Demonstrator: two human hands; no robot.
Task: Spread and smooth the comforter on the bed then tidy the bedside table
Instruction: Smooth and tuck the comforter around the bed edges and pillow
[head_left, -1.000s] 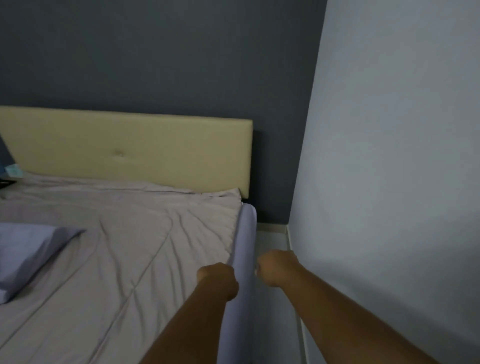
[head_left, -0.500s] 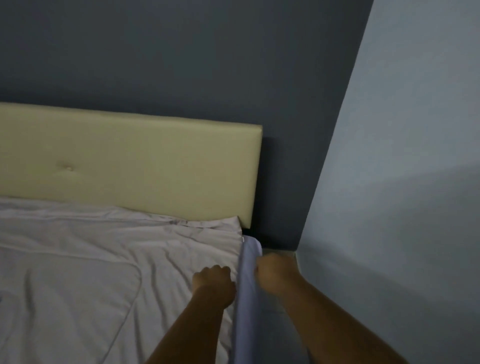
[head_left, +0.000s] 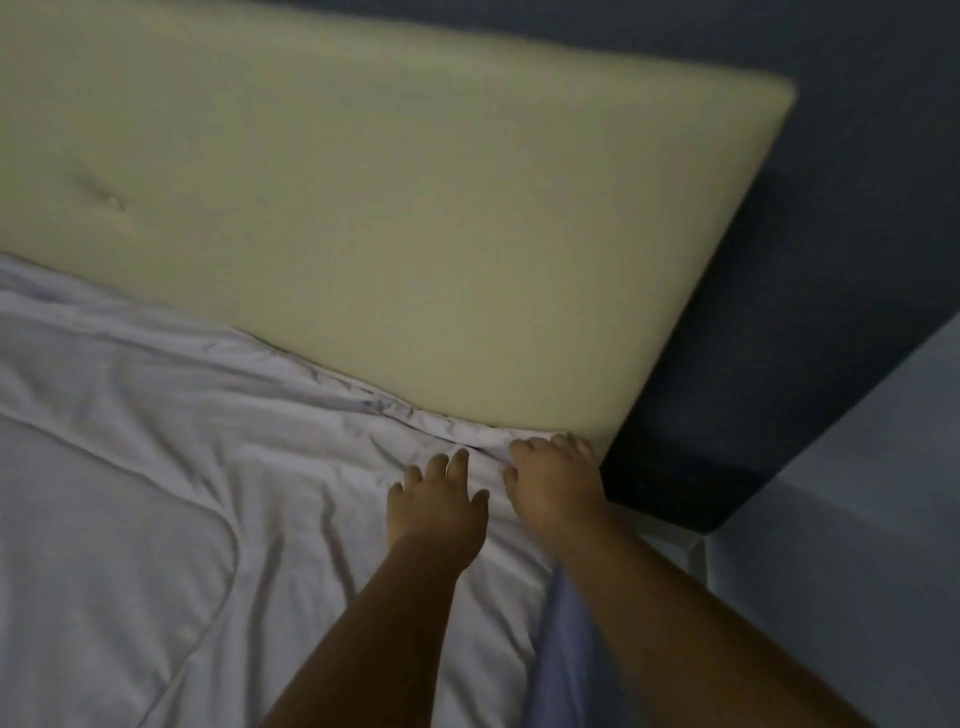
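A pale grey, wrinkled comforter (head_left: 182, 467) covers the bed up to the cream padded headboard (head_left: 415, 218). My left hand (head_left: 439, 496) lies flat on the comforter with fingers spread, near its top right corner. My right hand (head_left: 553, 478) rests on that corner where it meets the foot of the headboard, fingers curled over the bunched fabric. A blue sheet edge (head_left: 563, 649) shows on the mattress side under my right forearm. The bedside table is out of view.
A dark blue-grey wall (head_left: 831, 260) stands behind the headboard. A lighter wall (head_left: 857, 545) runs close along the bed's right side, leaving a narrow gap with a strip of floor (head_left: 670, 540).
Both hands moved from the bed's side edge up to the comforter's top right corner and opened from fists. The view came much closer to the headboard and tilted down.
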